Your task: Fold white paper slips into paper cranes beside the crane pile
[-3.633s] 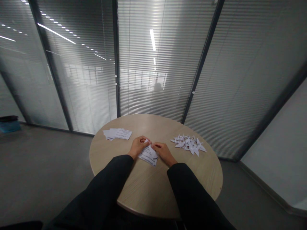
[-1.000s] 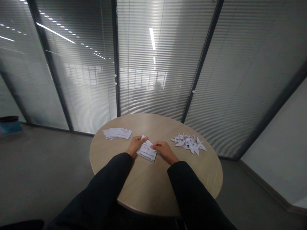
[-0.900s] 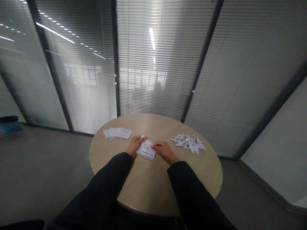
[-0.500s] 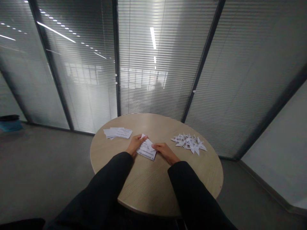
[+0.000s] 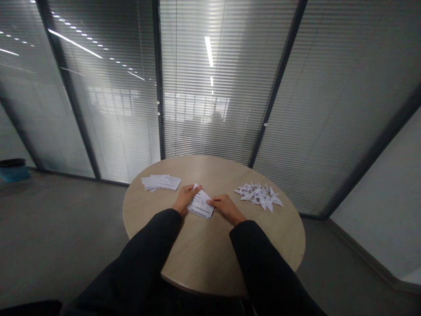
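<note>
Between my hands, over the middle of the round table, is a printed sheet of paper (image 5: 201, 208) with a slanted top edge on its right. My left hand (image 5: 186, 197) grips its left side, thumb on top. At its right edge, my right hand (image 5: 226, 206) pinches the paper between thumb and fingers. Fingers underneath are hidden by the sheet. To the left lies a small fanned stack of printed paper sheets (image 5: 161, 181). A pile of folded white paper cranes (image 5: 259, 195) rests to the right.
The pale wooden round table (image 5: 197, 267) has its near edge below my forearms. Behind it stands a glass partition with blinds (image 5: 210, 140) and dark frames. A blue bin (image 5: 15, 171) with a black liner is on the floor at far left.
Both hands keep hold of the sheet. A raised corner near my right thumb now appears flatter. The whole view has shifted very slightly.
</note>
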`<state>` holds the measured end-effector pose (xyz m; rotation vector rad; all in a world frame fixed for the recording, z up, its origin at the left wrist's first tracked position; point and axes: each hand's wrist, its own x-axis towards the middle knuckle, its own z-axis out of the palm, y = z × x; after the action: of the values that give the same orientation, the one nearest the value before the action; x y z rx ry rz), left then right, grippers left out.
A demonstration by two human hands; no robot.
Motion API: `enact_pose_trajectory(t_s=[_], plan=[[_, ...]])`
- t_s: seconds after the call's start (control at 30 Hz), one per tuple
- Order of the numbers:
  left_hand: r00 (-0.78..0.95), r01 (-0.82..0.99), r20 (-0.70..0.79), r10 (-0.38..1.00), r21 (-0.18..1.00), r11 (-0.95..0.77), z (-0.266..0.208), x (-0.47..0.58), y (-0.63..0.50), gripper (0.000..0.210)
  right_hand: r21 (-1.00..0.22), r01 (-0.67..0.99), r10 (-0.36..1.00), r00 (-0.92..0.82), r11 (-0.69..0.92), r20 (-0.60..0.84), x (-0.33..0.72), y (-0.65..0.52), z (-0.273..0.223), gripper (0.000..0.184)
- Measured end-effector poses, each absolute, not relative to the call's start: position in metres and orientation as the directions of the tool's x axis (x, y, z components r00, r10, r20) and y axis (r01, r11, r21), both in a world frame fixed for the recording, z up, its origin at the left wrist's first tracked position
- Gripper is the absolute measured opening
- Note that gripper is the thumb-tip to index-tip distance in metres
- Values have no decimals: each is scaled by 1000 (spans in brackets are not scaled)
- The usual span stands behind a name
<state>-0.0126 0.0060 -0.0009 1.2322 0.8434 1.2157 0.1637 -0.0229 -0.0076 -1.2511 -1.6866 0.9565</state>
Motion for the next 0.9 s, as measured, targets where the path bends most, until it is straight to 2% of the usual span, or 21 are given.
enact_pose_trajectory(t_s=[0.9], plan=[[160, -118, 185, 970, 979, -167, -1, -11, 9, 47, -880, 416, 973, -110, 230, 202, 161, -17, -15, 26]])
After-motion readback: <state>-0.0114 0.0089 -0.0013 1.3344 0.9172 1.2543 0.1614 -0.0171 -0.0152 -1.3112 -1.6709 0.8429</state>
